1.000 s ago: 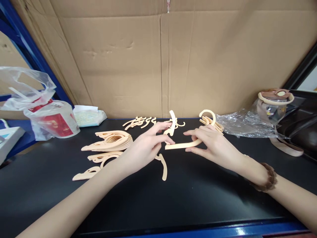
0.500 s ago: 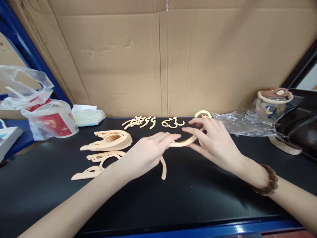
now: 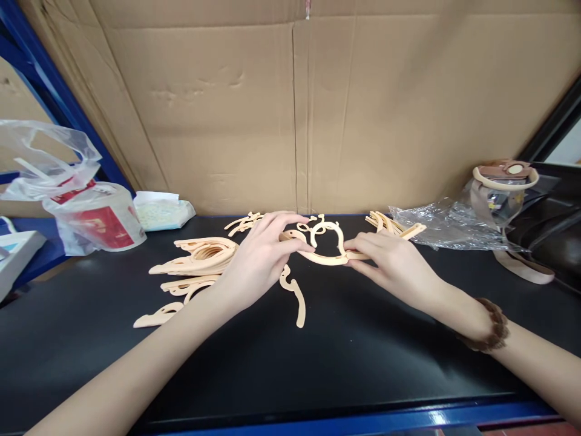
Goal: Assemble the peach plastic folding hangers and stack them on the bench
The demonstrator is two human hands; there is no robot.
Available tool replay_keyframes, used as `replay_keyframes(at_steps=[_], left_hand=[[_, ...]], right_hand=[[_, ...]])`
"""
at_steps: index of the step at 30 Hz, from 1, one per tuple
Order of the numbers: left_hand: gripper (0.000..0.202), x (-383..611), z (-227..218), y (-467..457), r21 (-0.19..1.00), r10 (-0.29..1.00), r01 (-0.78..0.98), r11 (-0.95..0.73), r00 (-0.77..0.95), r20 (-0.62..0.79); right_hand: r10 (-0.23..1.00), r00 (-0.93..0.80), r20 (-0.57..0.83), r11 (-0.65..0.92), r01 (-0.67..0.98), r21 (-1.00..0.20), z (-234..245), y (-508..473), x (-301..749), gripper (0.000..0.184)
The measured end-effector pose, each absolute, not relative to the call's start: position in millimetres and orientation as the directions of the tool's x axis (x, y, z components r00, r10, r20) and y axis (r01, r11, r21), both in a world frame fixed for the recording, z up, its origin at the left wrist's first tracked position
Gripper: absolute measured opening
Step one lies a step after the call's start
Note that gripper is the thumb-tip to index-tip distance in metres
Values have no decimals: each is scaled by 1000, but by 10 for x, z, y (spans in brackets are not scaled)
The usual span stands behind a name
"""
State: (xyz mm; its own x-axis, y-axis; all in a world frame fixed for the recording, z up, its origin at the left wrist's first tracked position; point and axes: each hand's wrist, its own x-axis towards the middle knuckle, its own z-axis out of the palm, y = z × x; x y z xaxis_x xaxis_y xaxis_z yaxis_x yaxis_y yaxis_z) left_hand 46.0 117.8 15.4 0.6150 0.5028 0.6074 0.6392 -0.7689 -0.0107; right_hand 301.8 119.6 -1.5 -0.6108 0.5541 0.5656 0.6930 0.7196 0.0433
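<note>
A beige plastic folding hanger (image 3: 327,260) is held up above the black table, its curved hook part standing up between my hands. My left hand (image 3: 267,251) is closed on its left end, thumb and fingers pinching it. With thumb and fingertips my right hand (image 3: 393,260) grips the right end. A loose curved hanger arm (image 3: 297,303) lies on the table just below my left hand. Left of that hand are a stack of folded hangers (image 3: 206,254) and another folded hanger (image 3: 161,315), partly covered by my left forearm.
Small hook pieces (image 3: 245,223) lie near the cardboard wall (image 3: 204,121). Several straight arms (image 3: 384,224) are piled behind my right hand. Clear plastic wrap (image 3: 440,224) and a strapped cup (image 3: 503,188) are at right. A bagged tub (image 3: 106,218) and a tissue pack (image 3: 166,212) stand left.
The held piece has turned so its hook part now stands between my hands. My left hand has risen and shifted slightly left, uncovering the loose arm's upper end; the right hand has moved slightly.
</note>
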Motion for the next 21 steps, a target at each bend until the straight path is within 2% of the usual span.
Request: replay_keyframes(at_steps=[4,6,9,11,15,21], left_hand=[[53,534,151,1129,228,553,638,-736,371,746],[57,567,144,1117,389,616,593,-705,240,751],[43,598,109,1120,642,779,493,-587,128,614],[29,612,71,1121,771,874,420,-479,145,464],[28,656,16,1075,866,920,352,-357,296,259],[34,722,87,984,902,870,263,-341,452,197]], right_hand=[[572,-638,516,755,656,-26,-27,1129,2971,11],[567,-639,520,770,635,-59,-31,1100,2961,10],[557,-627,545,780,620,-83,-44,1077,2957,11],[560,-604,568,773,627,-95,-56,1075,2954,11],[579,-571,582,760,637,-131,-76,1066,2936,10],[472,-651,595,818,574,-21,-107,973,2868,14]])
